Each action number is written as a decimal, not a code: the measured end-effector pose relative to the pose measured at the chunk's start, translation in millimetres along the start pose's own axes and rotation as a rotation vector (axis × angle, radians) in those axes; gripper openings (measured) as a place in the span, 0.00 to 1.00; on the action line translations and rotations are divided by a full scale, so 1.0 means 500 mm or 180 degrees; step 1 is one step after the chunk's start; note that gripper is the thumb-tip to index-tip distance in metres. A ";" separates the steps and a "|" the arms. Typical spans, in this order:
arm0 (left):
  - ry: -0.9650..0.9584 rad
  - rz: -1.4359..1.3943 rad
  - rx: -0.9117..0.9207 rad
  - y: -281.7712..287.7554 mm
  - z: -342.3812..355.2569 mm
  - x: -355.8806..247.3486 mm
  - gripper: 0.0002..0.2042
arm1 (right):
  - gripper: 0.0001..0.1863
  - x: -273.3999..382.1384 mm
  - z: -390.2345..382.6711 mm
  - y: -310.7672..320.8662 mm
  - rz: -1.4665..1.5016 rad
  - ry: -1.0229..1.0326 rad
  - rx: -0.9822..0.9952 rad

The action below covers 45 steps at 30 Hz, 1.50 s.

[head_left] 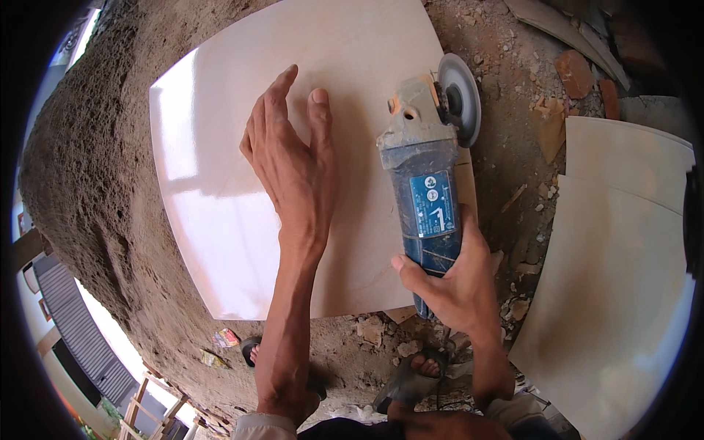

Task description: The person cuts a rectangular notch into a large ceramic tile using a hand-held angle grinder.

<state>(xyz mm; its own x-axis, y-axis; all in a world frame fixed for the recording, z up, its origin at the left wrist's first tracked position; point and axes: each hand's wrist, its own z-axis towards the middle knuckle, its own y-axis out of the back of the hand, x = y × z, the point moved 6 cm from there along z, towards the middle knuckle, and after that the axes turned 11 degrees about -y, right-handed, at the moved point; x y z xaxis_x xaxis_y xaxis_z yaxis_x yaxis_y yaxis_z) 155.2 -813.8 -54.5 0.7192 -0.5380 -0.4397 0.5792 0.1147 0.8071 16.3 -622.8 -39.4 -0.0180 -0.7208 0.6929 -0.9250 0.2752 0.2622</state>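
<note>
angle grinder (427, 198): over the right edge of the tile (352, 44), grasped by the right hand (462, 286). left hand (293, 161): holding nothing, above the tile, contact unclear. probable step: aligning disc (462, 95) with the tile's edge. next move calls for steady support.

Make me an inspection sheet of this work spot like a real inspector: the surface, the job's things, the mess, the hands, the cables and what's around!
Surface: rough brown soil, with rubble scattered at right.
Job's things: angle grinder, its disc at the right edge of a glossy pale tile; whether it spins cannot be told.
Clutter: red brick piece, small wrapper, more pale tiles at right.
Hands: right hand grips the grinder's body; left hand is over the tile, holding nothing; both bare.
Cables: thin dark line below the grinder, perhaps its cord; unclear.
Surroundings: grey ribbed shutter at lower left.
</note>
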 end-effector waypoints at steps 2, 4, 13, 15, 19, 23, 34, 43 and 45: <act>-0.0201 0.0214 0.0052 -0.049 0.021 0.046 0.31 | 0.35 0.002 0.000 -0.008 -0.0028 0.0017 0.0018; -0.0276 0.0467 0.0332 -0.093 0.026 0.066 0.37 | 0.35 -0.001 0.001 -0.004 -0.0026 0.0014 -0.0006; -0.0128 0.0712 0.0601 -0.101 0.034 0.055 0.39 | 0.36 0.001 0.002 0.002 -0.0050 -0.0087 0.0018; -0.0095 0.0750 0.0650 -0.100 0.033 0.055 0.38 | 0.36 0.000 0.003 0.003 -0.0098 -0.0050 0.0002; -0.0021 0.0762 0.0739 -0.096 0.035 0.053 0.37 | 0.36 0.010 0.006 0.003 -0.0101 -0.0006 0.0024; 0.0008 0.0746 0.0770 -0.093 0.036 0.053 0.37 | 0.36 0.011 0.008 -0.001 -0.0023 -0.0068 0.0034; 0.0012 0.0646 0.0805 -0.090 0.043 0.041 0.39 | 0.36 0.023 0.013 0.001 -0.0144 -0.0125 0.0002; 0.0062 0.0638 0.0863 -0.088 0.043 0.040 0.39 | 0.36 0.018 0.013 0.000 -0.0188 -0.0066 -0.0031; 0.0061 0.0641 0.0874 -0.088 0.044 0.040 0.39 | 0.36 0.020 0.013 0.000 -0.0161 -0.0104 -0.0033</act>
<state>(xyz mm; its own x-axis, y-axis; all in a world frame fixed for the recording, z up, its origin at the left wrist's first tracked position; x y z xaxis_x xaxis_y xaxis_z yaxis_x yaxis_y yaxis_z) 135.4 -847.8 -90.3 0.8173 -0.5112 -0.2659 0.3017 -0.0136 0.9533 13.4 -634.2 -36.8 0.0161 -0.7542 0.6564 -0.9210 0.2443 0.3033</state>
